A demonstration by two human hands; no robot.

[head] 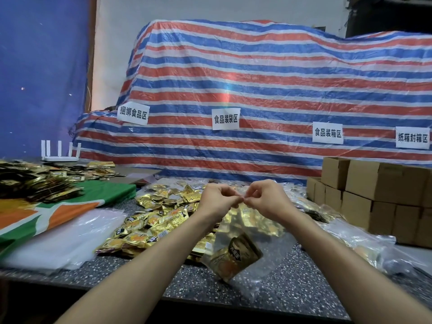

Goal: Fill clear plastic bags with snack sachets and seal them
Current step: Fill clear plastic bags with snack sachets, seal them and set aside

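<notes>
- A clear plastic bag part-filled with gold foil snack sachets hangs above the near part of the dark speckled worktop. It is held up by its mouth, and its lower end slants toward the person. The sachets inside sit low in the bag.
- The bag's film looks thin, limp and slick, and the load looks light. With the weight at the bottom, I judge it will swing and twist if held by one corner only.
- The best hold is the top edge, pinched on both sides of the opening, so the two lips stay flat against each other for sealing.
- The foil sachets look crinkly and slippery, and their corners could snag or poke the film if the bag is squeezed lower down.
- The left hand and right hand meet at the bag's mouth at equal height, knuckles almost touching.
- The fingers of each hand are curled in tight, thumb against fingertips, pinching the film at the top. Whether the seal is already pressed closed is too small to tell.
- Both bare forearms reach forward and upward from the lower corners and converge, with the wrists bent slightly inward.
- A loose pile of gold sachets lies on the worktop just behind and left of the hands.
- A stack of flat empty clear bags lies further left, and brown cardboard boxes stand well apart on the right.
</notes>
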